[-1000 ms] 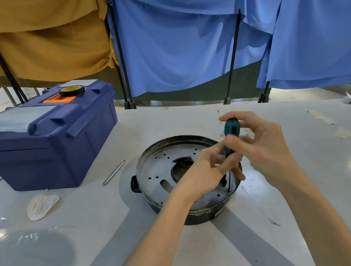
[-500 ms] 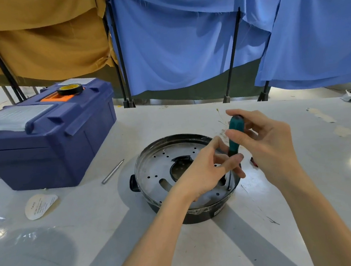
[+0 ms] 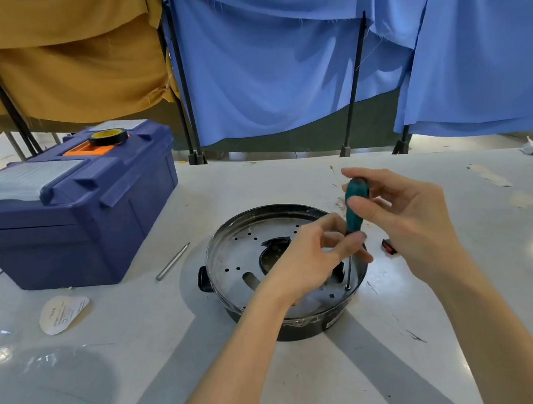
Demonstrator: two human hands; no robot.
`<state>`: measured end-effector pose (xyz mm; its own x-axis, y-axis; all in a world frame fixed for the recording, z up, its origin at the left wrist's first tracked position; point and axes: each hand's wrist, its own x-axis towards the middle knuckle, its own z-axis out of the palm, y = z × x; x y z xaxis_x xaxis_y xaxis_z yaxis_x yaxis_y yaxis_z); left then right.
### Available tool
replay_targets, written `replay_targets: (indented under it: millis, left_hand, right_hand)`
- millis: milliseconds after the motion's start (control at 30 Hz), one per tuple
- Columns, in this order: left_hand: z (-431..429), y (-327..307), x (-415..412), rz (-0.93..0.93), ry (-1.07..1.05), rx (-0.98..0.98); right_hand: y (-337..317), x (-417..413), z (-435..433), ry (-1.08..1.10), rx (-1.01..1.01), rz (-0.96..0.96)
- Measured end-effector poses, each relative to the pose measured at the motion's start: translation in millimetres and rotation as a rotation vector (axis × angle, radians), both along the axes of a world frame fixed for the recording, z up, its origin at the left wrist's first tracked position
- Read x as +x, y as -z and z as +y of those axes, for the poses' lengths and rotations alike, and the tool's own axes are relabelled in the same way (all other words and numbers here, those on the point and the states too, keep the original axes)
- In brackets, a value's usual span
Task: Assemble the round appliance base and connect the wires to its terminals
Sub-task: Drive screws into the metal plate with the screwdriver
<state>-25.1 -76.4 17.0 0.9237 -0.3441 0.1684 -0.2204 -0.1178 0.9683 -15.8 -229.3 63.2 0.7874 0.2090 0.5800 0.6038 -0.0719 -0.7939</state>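
A blue toolbox (image 3: 76,218) sits at the left of the table (image 3: 114,392) with a roll of tape (image 3: 108,136) on its lid, a paper label (image 3: 63,313) in front of it and a thin metal rod (image 3: 173,265) just to its right. Mid-table sits the round appliance base (image 3: 305,329), perforated metal plate (image 3: 240,252) facing up. The left hand (image 3: 309,262) pinches the shaft of a green-handled screwdriver (image 3: 356,207), whose tip stands near the base's right rim; the right hand (image 3: 411,218) grips the handle

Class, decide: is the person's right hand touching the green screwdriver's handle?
Touching. The head view shows the right hand pinching the screwdriver by its handle between thumb and fingers.
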Motion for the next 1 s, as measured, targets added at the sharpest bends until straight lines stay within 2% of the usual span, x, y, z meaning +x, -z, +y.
replay_targets:
  millis: [133,233,400,500,567,667,733,800,867,933,1000]
  left_hand:
    - [-2,-4,-3,-0.034,-0.020,-0.038]
    - [0,-2,-3,-0.030,-0.007,-0.045]
    - [0,-2,-2,0.001,0.009,-0.035]
    - [0,-1,-1,-0.010,0.010,-0.011]
    - [0,1,-1,-0.013,0.009,-0.003]
    - [1,2,1,-0.012,-0.014,-0.021]
    - [2,2,2,-0.001,-0.022,-0.028]
    - [2,1,2,0.009,-0.011,-0.025]
    - [1,1,1,0.008,-0.001,-0.019]
    - [-1,0,-1,0.003,0.004,-0.007]
    - [-2,1,-1,0.004,0.007,0.004]
  right_hand:
    - [2,2,-3,-0.102,-0.015,-0.008]
    - [1,2,-4,-0.082,-0.008,-0.002]
    - [1,1,-2,0.140,-0.035,-0.076]
    - [6,1,7,0.346,-0.134,-0.178]
    - [6,1,9,0.395,-0.182,-0.207]
    - [-2,0,3,0.252,-0.224,-0.118]
    - [-7,-1,-2,0.070,-0.188,-0.033]
    - [-8,0,-4,0.014,-0.133,-0.012]
    - [-5,-2,0,0.139,-0.102,-0.055]
    - [-3,-4,8,0.344,-0.146,-0.145]
    - [-3,-3,10,0.441,-0.183,-0.182]
